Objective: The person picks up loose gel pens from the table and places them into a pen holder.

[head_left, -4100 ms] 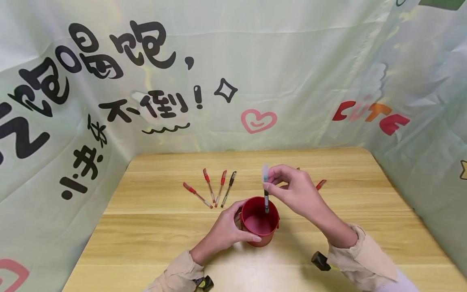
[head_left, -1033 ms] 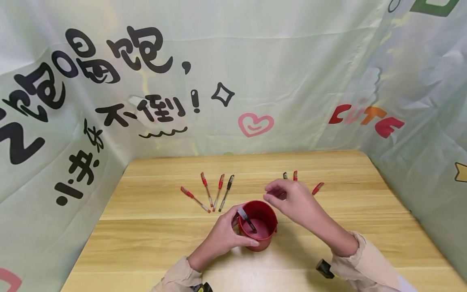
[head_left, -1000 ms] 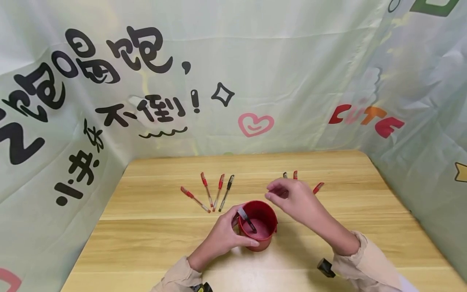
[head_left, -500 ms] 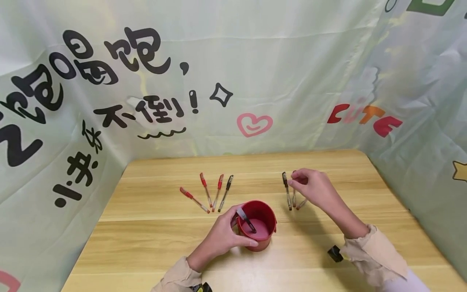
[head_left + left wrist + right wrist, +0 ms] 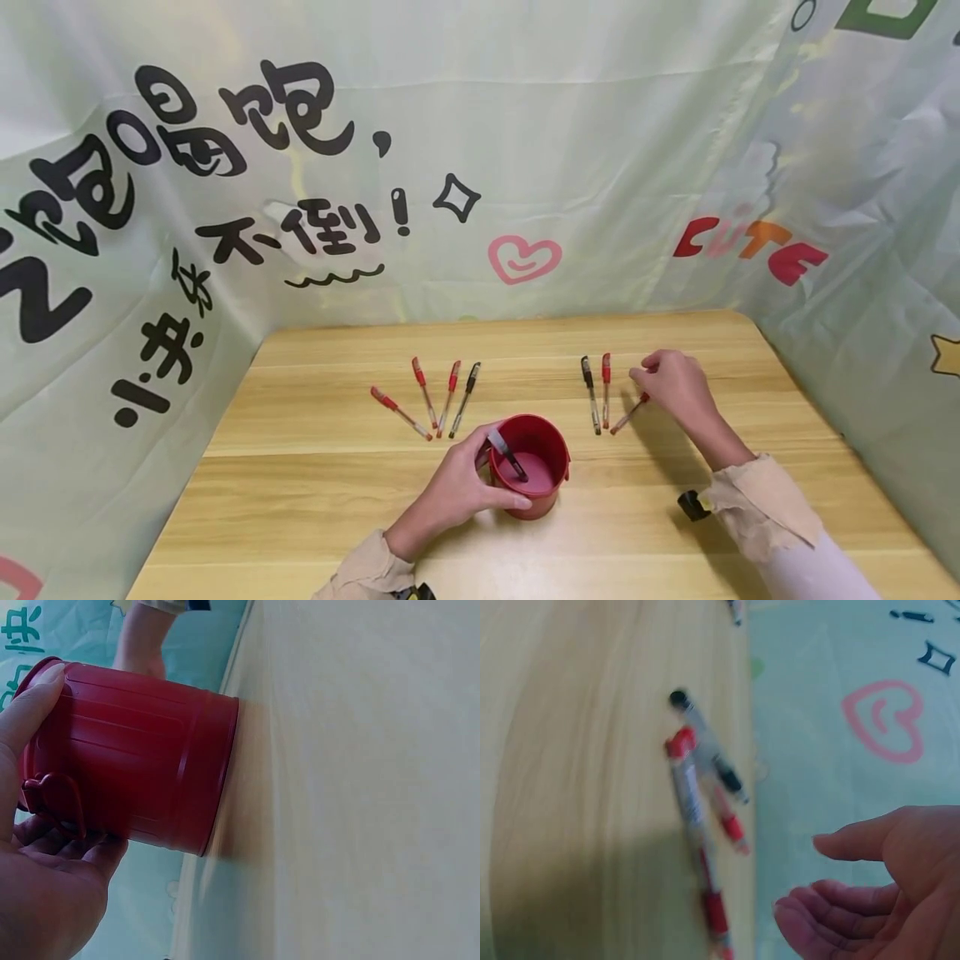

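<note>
1. Left hand [image 5: 459, 485]: we see a person's fingers and thumb wrapped around a red, round metal bucket [image 5: 543, 506], the thumb at its rim.

2. Right hand [image 5: 675, 385]: we find it grasping nothing, poised above the table. In the right wrist view, the thumb stands apart from the loosely bent fingers.

3. Just below that hand, we see a slim red-capped pen with a clear barrel [image 5: 627, 418] lying slantwise, its capped end partly hidden from the head camera.

4. Inside the bucket, at the near middle of the table, we spot a dark pen with a pale translucent cap [image 5: 510, 457], leaning on the wall beside the left hand.

5. Right of the bucket and farther back, we count a black-capped clear pen [image 5: 590, 393] beside a second red-capped pen [image 5: 606, 390].

6. To the left, we see three more red-capped pens [image 5: 424, 392] and another black-capped pen [image 5: 466, 398] fanned out.

7. Around it all, we see a pale wood-grain table [image 5: 300, 517] and a light green fabric backdrop [image 5: 600, 167] with black characters and a pink heart [image 5: 525, 260].
</note>
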`<state>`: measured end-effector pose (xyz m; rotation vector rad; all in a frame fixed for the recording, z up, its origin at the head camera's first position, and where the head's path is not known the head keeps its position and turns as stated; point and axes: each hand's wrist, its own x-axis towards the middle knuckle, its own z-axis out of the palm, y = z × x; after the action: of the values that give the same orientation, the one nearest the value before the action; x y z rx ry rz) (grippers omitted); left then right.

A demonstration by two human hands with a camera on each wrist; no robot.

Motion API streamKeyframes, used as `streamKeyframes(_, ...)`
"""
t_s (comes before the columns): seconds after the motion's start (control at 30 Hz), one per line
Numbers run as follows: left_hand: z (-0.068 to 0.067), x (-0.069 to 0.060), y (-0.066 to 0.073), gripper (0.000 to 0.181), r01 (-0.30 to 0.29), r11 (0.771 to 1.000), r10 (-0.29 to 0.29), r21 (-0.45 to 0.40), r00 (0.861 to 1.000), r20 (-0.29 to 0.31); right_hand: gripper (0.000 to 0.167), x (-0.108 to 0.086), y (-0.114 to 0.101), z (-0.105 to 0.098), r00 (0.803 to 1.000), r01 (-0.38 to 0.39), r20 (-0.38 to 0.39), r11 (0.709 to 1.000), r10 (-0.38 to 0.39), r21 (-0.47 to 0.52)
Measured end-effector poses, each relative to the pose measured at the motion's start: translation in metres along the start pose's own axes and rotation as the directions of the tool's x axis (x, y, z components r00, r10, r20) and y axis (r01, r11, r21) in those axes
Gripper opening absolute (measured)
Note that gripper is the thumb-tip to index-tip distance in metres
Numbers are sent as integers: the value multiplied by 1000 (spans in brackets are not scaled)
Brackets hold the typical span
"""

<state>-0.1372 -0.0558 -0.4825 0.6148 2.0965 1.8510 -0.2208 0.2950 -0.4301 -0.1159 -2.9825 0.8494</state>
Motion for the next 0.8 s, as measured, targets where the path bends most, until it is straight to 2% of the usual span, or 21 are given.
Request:
streamKeyframes(0.13,0,0,0,92,0,1000,0,-2,1000,0,40,4,13,2,999,-53,2,998,53,-47)
streamKeyframes(0.53,0,-2,2,93,0,1000,0,-3,1000,7,38,18,36,10,980,-163,101,981,173,-103)
streamKeyframes(0.8,1,-1,1,93,-2,1000,2,14,1000,-3,46,25,40,14,982,-153,89,978,166,-139)
